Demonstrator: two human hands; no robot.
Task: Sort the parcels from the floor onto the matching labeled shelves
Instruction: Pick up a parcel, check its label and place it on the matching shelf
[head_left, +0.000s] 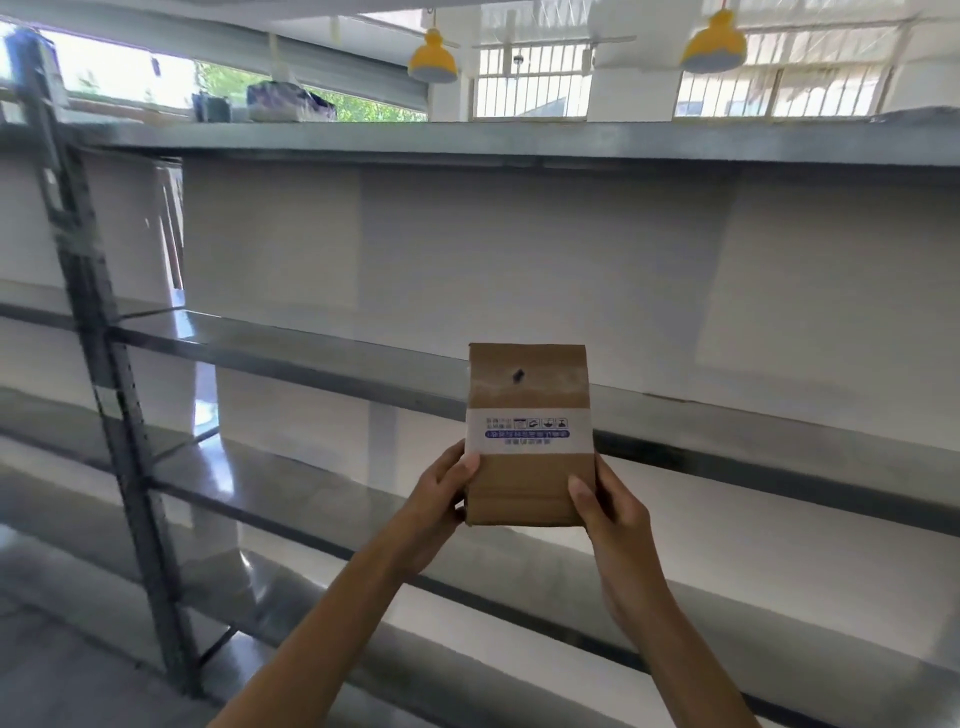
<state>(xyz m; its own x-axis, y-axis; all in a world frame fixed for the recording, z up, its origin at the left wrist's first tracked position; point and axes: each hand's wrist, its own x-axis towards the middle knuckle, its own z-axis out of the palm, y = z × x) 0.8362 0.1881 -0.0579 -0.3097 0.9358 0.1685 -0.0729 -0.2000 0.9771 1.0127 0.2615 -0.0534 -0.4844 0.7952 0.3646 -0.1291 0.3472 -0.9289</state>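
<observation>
In front of the bare shelves (322, 358), left hand (441, 499) and right hand (613, 514) grip one brown parcel (527, 410) upright; placement not yet done, shelf labels unreadable.

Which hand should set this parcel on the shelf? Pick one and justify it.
Right, marginally. Both hands grip the parcel low down, but the right hand wraps its edge more fully than the left hand; the shelf lies straight ahead.

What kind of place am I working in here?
Probably a parcel storeroom or small sorting depot: long grey metal shelves on a steel upright, and a brown cardboard parcel held up by the left hand and right hand. Barred windows sit above.
</observation>
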